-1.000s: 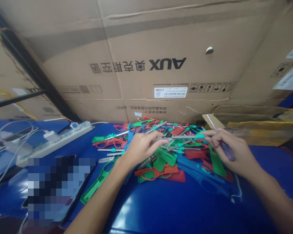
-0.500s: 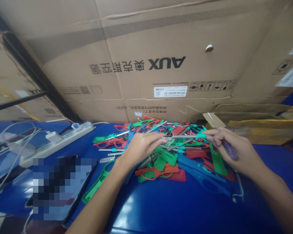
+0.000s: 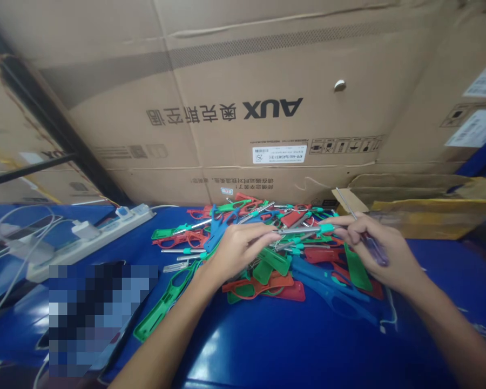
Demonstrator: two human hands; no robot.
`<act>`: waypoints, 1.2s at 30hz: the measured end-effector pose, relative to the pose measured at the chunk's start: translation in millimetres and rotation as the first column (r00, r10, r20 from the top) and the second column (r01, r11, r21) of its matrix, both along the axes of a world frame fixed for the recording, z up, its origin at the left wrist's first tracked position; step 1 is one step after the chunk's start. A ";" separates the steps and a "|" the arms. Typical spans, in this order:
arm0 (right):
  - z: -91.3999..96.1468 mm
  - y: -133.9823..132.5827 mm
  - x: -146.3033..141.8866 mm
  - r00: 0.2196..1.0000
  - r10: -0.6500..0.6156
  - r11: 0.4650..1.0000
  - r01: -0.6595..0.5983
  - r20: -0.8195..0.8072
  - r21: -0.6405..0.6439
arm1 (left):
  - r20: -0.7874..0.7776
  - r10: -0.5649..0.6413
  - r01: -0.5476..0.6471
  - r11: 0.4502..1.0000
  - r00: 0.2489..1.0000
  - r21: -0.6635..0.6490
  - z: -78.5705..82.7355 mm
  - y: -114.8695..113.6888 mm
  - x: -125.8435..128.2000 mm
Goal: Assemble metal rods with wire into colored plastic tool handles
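Note:
A pile of red, green and blue plastic handle pieces (image 3: 267, 259) and thin metal rods with teal ends lies on the blue table (image 3: 275, 346). My left hand (image 3: 237, 246) hovers over the pile, its fingers pinched on one end of a metal rod (image 3: 302, 230). My right hand (image 3: 372, 248) pinches the rod's teal end and also grips a screwdriver (image 3: 362, 235) with a purple handle, its shaft pointing up and away to the left.
Large cardboard boxes (image 3: 243, 108) wall off the back. A white power strip (image 3: 93, 235) with plugs and cables lies at the left, a blurred flat object (image 3: 97, 308) in front of it. An open cardboard box (image 3: 421, 208) sits at the right.
Both hands stay on the rod over the pile; they have shifted slightly left in the picture as the view moved. Nothing was let go.

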State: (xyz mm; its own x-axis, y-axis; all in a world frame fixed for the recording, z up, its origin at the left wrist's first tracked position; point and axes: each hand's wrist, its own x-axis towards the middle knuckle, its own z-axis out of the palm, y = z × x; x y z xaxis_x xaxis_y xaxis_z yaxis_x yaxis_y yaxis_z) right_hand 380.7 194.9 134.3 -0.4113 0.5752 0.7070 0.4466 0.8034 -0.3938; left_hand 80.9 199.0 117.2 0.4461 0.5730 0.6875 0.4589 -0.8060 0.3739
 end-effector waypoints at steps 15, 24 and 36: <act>-5.6 -1.2 -1.1 0.995 0.017 0.987 -0.032 -0.098 -0.155 | -0.012 0.011 -0.009 0.991 1.000 0.135 -4.5 2.2 5.8; -1.9 -2.6 -3.6 0.998 0.007 0.980 -0.021 -0.069 -0.196 | -0.110 0.048 -0.032 0.990 0.993 0.140 -0.9 0.0 3.1; -1.9 -4.8 -2.1 0.992 -0.002 0.935 -0.044 -0.130 -0.351 | -0.235 0.066 -0.046 0.995 0.970 0.092 0.9 -1.9 3.7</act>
State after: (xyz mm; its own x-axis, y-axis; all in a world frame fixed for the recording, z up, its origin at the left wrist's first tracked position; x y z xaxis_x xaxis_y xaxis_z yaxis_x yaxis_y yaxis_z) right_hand 378.5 190.0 132.5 -0.3469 0.7889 0.5072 0.3592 0.6113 -0.7052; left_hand 84.6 197.1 118.0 0.5712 0.5456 0.6132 0.5716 -0.8006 0.1799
